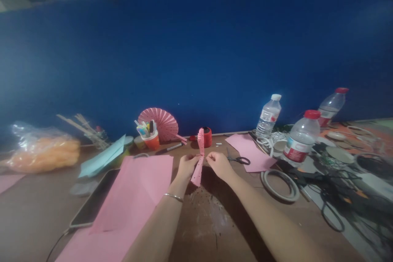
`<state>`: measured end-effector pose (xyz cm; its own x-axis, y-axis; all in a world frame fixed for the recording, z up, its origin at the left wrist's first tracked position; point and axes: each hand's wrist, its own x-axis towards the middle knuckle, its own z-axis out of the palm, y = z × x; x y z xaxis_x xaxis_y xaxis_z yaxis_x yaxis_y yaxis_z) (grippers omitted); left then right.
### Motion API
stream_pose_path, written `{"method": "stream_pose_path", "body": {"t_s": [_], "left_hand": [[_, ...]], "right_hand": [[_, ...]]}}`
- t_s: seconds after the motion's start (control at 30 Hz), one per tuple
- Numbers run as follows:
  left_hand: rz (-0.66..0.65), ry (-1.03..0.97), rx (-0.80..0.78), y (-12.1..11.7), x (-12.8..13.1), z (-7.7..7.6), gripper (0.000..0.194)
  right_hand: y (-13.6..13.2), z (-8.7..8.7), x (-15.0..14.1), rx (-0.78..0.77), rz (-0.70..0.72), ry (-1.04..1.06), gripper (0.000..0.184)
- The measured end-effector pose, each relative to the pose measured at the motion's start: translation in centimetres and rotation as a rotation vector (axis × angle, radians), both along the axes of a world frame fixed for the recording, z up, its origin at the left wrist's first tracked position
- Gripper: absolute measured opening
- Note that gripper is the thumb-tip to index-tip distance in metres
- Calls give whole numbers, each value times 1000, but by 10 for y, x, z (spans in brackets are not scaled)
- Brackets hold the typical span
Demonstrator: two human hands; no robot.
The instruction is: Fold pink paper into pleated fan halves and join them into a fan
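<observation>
My left hand (188, 166) pinches the pleated pink paper (201, 142); I cannot tell whether my curled right hand (220, 164) grips anything. Uneven tugging could tear the paper's narrow middle.

Three bottles, two pleated pink papers, one of most other kinds
Three plastic bottles (268, 118), one white cap (276, 97) and two red caps (312, 114) among them; two pleated pink papers, one round fan (162, 123) and one narrow strip (200, 159); one pair of scissors (242, 160); one large grey ring (265, 187); one orange cup (152, 142) of pens (147, 129), too crowded to count; one loose marker (175, 146); one bracelet (173, 197); one clear bag (39, 149).
</observation>
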<state>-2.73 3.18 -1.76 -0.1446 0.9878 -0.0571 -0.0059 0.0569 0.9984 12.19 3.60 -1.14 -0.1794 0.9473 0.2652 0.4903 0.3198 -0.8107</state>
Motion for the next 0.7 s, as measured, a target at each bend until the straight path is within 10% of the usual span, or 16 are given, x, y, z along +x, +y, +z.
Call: {"method": "stream_pose_path", "body": {"t_s": [0.7], "left_hand": [[-130, -5, -19, -4, 1, 12, 27]], "right_hand": [[6, 1, 9, 0, 78, 9, 20]]}}
